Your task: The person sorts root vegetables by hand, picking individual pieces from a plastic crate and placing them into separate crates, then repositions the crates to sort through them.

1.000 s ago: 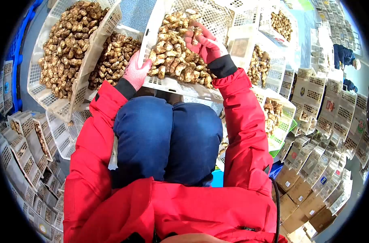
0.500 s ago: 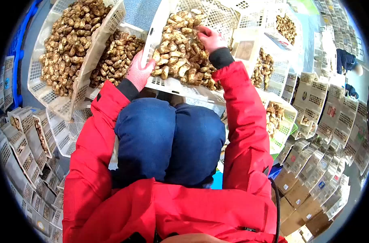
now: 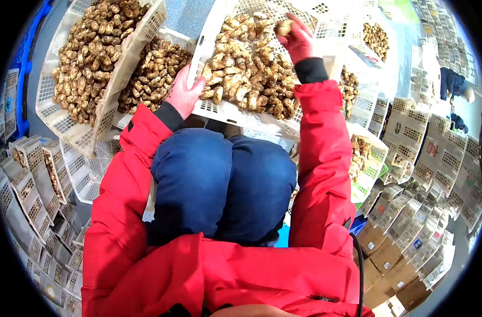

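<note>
Straight ahead, a white plastic crate (image 3: pixel 235 111) leans toward my knees, with a heap of brown and cream mushrooms (image 3: pixel 251 74) inside. My left hand (image 3: pixel 184 95), in a pink glove, is closed on this crate's near left rim, thumb over the edge. Over the crate's far right part, my right hand (image 3: pixel 298 41), also gloved in pink, pinches one pale brown mushroom (image 3: pixel 284 28) between thumb and fingers, above the heap.
At the left stands a tilted crate (image 3: pixel 126 68) full of mushrooms, with a lower heap (image 3: pixel 155 74) beside it. Smaller heaps (image 3: pixel 376 41) sit in crates to the right. Stacked crates (image 3: pixel 407 127) and cardboard boxes (image 3: pixel 389 259) line the right, near a person (image 3: pixel 453 84).
My right hand has lifted out of the heap, moving up and right with a mushroom now visible in its fingers. My left hand stays on the crate rim.
</note>
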`<state>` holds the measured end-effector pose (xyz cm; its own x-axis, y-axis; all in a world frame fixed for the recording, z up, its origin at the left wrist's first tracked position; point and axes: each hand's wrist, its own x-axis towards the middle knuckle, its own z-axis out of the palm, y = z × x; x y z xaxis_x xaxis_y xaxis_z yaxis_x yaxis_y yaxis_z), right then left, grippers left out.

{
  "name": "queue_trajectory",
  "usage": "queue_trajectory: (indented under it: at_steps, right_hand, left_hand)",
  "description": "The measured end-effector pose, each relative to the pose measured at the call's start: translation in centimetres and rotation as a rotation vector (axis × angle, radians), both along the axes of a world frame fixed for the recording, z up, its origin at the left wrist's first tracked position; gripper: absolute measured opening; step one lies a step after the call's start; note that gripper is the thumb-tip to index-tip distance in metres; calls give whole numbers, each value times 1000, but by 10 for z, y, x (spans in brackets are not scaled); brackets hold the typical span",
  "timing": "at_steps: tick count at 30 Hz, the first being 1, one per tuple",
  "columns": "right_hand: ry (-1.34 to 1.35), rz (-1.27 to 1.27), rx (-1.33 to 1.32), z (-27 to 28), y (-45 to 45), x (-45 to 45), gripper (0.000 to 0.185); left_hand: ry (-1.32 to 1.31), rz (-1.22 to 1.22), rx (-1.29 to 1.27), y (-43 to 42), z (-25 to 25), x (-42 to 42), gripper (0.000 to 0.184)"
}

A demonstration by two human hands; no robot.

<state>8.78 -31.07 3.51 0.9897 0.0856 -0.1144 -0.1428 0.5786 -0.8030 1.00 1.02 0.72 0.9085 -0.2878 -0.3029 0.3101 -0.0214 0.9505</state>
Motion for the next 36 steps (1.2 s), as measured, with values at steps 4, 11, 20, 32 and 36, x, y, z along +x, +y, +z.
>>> queue_trajectory:
  at_steps: [4,11,20,32,36]
  right_hand:
    - [12,-156,-68,51,11,-27,46]
    - [195,343,-479,48,57,-40,43]
    - [468,232,-2052,-63,28,19,59]
    - [121,-214,174,-13,-22,3,32]
    - [-119,-212,44,51,9,-11,42]
  left_hand:
    - [-31,-24,16,-2,2,1,34]
    - [-21,-20,21,1,1,2,35]
    - [74,47,-49,-1,-3,-2,40]
    - [-109,-5,3,-2,-2,0,35]
    - [17,22,-52,-2,7,-1,31]
